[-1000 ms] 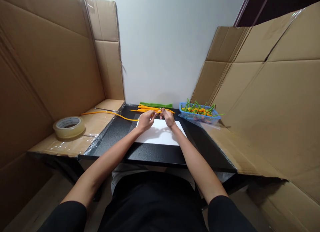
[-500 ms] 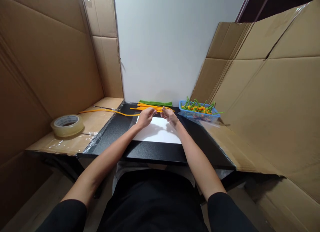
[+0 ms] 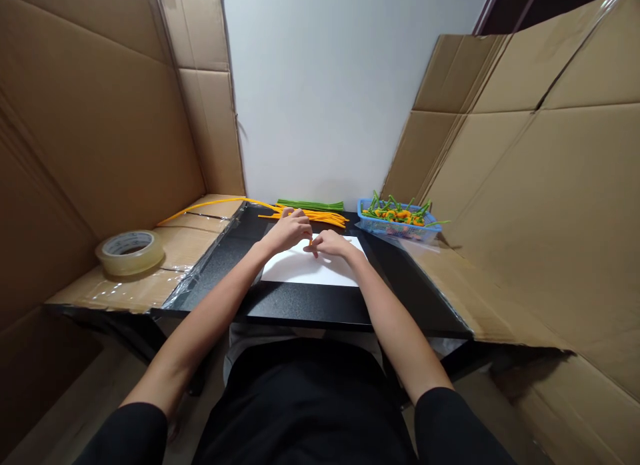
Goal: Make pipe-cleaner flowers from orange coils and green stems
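Both my hands sit close together over the far part of a white paper sheet [image 3: 310,268]. My left hand [image 3: 287,231] is curled around a long orange pipe cleaner [image 3: 220,201], which arcs away to the left over the cardboard. My right hand [image 3: 330,243] pinches a short orange tip [image 3: 311,241] showing between the two hands. Whether that tip belongs to the same pipe cleaner is hidden by my fingers. Just beyond the hands lie a loose bundle of orange pipe cleaners [image 3: 320,216] and a neat bundle of green ones [image 3: 310,205].
The paper lies on a black table [image 3: 300,306], flanked by cardboard panels [image 3: 100,118]. A roll of clear tape [image 3: 130,253] stands on the left cardboard shelf [image 3: 185,248]. A blue plastic basket [image 3: 397,230] holding green-and-orange twisted pieces stands at the far right. A white wall [image 3: 320,98] closes the back.
The long orange pipe cleaner's free part has swung up into a higher arc toward the back. My hands have drawn closer together, and my right hand has turned inward over the paper.
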Demonstrator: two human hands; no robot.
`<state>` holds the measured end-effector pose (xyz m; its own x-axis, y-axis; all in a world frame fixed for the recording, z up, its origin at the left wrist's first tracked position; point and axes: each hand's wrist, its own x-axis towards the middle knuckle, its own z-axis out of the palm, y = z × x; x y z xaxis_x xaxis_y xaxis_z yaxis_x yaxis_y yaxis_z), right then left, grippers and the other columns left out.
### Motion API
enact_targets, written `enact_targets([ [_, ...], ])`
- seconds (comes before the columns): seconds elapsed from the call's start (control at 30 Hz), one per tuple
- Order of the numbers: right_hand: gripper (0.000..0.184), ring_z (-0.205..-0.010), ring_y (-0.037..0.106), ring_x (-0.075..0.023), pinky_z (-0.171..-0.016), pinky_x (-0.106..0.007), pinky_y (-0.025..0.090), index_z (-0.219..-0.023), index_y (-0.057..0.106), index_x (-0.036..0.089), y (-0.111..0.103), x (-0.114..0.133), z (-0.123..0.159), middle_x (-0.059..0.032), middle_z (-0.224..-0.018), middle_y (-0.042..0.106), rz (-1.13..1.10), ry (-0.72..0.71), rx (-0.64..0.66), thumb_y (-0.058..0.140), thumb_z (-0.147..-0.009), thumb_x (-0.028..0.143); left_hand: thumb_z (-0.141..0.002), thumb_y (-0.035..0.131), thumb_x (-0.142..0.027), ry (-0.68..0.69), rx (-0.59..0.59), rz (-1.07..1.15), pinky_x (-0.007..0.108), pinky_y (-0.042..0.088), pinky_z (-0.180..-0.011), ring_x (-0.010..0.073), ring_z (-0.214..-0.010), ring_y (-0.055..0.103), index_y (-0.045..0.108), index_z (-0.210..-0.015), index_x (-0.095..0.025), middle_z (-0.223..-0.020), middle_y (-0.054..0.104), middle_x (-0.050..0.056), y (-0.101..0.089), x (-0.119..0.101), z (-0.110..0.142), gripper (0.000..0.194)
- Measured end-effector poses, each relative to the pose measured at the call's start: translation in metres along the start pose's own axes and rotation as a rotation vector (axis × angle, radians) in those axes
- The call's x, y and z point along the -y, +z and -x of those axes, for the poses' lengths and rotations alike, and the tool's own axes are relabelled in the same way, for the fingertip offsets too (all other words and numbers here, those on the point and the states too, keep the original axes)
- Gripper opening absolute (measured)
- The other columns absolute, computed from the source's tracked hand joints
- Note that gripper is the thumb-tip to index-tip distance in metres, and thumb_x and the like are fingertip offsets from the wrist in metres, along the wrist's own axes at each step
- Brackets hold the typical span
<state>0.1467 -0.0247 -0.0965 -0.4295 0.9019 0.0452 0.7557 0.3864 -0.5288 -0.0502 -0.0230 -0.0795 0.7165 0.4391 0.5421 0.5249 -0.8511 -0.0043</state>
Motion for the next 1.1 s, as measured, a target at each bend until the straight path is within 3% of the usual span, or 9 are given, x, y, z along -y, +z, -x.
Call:
enact_targets([
  [0.17,0.053,-0.065,0.057,-0.0209,-0.063,-0.030,0.033,-0.050,0.069,0.022,0.005,0.005,-0.004,-0.0054,-0.059,0.064,0.116,0.089,-0.172,0.067,-0.076,0.068,-0.096,0.054,-0.028,0.051,-0.007,-0.078,0.044,0.030,-0.100,0.0257,-0.102,0.053,0.072,-0.084,-0.024,-0.086,0.067,0.007,-0.001,-0.007,-0.003,0.022],
  [0.27,0.041,-0.078,0.061,-0.0251,-0.068,-0.031,0.035,-0.069,0.077,0.026,0.007,0.006,-0.003,-0.0070,-0.073,0.070,0.146,0.102,-0.275,0.066,-0.081,0.064,-0.097,0.052,-0.026,0.040,-0.028,-0.125,0.045,0.030,-0.099,0.0267,-0.103,0.053,0.071,-0.084,-0.024,-0.087,0.066,0.008,0.001,-0.005,-0.004,0.024],
  [0.4,0.028,-0.089,0.062,-0.0284,-0.075,-0.034,0.037,-0.096,0.079,0.029,0.011,0.008,-0.001,-0.0092,-0.088,0.073,0.129,0.115,-0.424,0.059,-0.090,0.048,-0.095,0.053,-0.026,-0.077,-0.097,-0.116,0.047,0.032,-0.098,0.0276,-0.100,0.056,0.072,-0.085,-0.022,-0.087,0.068,0.009,0.001,-0.006,-0.005,0.022],
  [0.57,0.023,-0.095,0.063,-0.0264,-0.083,-0.033,0.041,-0.101,0.077,0.028,0.012,0.007,-0.001,-0.0078,-0.093,0.075,0.003,0.112,-0.585,0.057,-0.089,0.028,-0.095,0.052,-0.027,-0.224,-0.118,-0.112,0.040,0.040,-0.085,0.0247,-0.086,0.064,0.072,-0.087,-0.019,-0.085,0.072,0.009,0.009,-0.018,-0.007,0.023],
  [0.67,0.026,-0.083,0.065,-0.0232,-0.080,-0.032,0.045,-0.102,0.076,0.024,0.013,0.004,-0.005,-0.0055,-0.079,0.073,-0.144,0.087,-0.654,0.053,-0.090,0.028,-0.097,0.048,-0.029,-0.322,-0.149,-0.114,0.034,0.040,-0.069,0.0237,-0.077,0.066,0.072,-0.092,-0.019,-0.086,0.074,0.009,0.015,-0.023,-0.006,0.026],
  [0.77,0.028,-0.057,0.060,-0.0181,-0.066,-0.030,0.047,-0.099,0.076,0.019,0.016,0.000,-0.012,-0.0020,-0.061,0.065,-0.335,0.066,-0.671,0.053,-0.088,0.033,-0.098,0.047,-0.030,-0.395,-0.168,-0.110,0.031,0.038,-0.062,0.0243,-0.076,0.068,0.071,-0.096,-0.021,-0.086,0.075,0.009,0.019,-0.023,-0.005,0.026],
  [0.87,0.029,-0.043,0.049,-0.0122,-0.050,-0.028,0.043,-0.096,0.073,0.016,0.020,-0.004,-0.019,-0.0014,-0.061,0.064,-0.529,0.047,-0.658,0.057,-0.084,0.036,-0.096,0.050,-0.026,-0.422,-0.159,-0.099,0.030,0.038,-0.062,0.0246,-0.077,0.068,0.071,-0.100,-0.023,-0.087,0.076,0.007,0.019,-0.021,-0.003,0.022],
  [1.1,0.033,-0.048,0.046,-0.0077,-0.048,-0.023,0.037,-0.097,0.070,0.016,0.018,-0.006,-0.025,-0.0012,-0.072,0.067,-0.894,-0.026,-0.574,0.068,-0.068,0.031,-0.096,0.049,-0.022,-0.432,-0.142,-0.064,0.030,0.040,-0.064,0.0254,-0.083,0.069,0.067,-0.108,-0.023,-0.096,0.075,0.008,0.022,-0.019,-0.003,0.022],
])
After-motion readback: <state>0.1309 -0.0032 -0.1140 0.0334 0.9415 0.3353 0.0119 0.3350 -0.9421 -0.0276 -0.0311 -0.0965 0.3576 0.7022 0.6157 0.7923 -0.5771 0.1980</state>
